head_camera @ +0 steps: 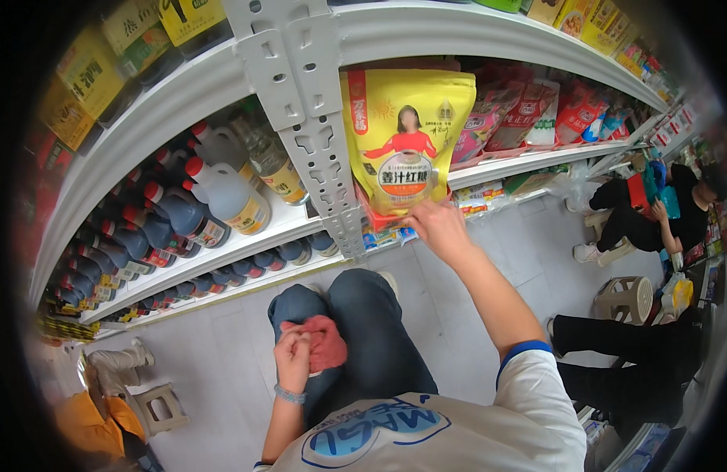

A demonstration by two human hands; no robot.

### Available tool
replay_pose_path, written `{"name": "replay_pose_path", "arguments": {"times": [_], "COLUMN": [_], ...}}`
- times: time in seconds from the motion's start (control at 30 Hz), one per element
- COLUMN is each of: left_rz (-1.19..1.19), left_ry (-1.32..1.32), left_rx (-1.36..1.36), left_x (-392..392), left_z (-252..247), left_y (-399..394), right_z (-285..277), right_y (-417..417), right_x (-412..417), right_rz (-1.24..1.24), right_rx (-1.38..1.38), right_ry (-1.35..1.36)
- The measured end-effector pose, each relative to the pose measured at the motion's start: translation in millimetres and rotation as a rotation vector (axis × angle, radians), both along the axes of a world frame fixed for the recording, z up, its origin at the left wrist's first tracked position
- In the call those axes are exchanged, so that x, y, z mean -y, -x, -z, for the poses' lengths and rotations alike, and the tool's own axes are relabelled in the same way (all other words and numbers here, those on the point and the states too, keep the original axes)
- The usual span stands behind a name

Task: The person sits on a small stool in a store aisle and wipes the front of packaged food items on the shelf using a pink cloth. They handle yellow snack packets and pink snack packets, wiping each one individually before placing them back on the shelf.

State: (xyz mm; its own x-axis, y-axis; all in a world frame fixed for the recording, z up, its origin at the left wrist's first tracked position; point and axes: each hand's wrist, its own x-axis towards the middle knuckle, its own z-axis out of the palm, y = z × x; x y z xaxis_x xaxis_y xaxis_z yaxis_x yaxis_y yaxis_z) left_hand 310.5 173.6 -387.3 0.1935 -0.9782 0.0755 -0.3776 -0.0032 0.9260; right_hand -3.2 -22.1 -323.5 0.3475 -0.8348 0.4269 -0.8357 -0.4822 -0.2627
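My left hand (294,351) holds a crumpled red cloth (326,345) above my thigh. A yellow stand-up pouch (408,141) bearing writing and a printed figure stands upright at the front of the shelf, just right of the perforated metal upright (322,147). Beneath the pouch shows part of a red plastic basket (375,219). The bent fingers of my right hand (439,227) are at the pouch's lower edge, by the basket's front. Whether they grip the pouch or the basket, I cannot tell.
Left of the upright, plastic bottles (189,218) of dark liquid line the shelves. More bagged goods (526,112) sit at right. One person (647,206) sits holding coloured packages; another in black trousers (623,354) is nearby. Plastic stools (623,299) stand on the tiled floor (487,289).
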Motion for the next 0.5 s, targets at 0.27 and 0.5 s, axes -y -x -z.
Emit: {"name": "replay_pose_path", "arguments": {"times": [0.27,0.5], "left_rz": [0.317,0.390], "left_ry": [-0.469,-0.458], "left_rx": [-0.373,-0.905], "left_x": [103,169], "left_z": [-14,-14], "left_y": [81,119], "right_z": [23,17], "right_y": [6,19], "right_x": [-51,-53], "right_rz": [0.025,-0.051], "right_rx": [0.039,0.404], "right_ry": [0.046,0.157]}}
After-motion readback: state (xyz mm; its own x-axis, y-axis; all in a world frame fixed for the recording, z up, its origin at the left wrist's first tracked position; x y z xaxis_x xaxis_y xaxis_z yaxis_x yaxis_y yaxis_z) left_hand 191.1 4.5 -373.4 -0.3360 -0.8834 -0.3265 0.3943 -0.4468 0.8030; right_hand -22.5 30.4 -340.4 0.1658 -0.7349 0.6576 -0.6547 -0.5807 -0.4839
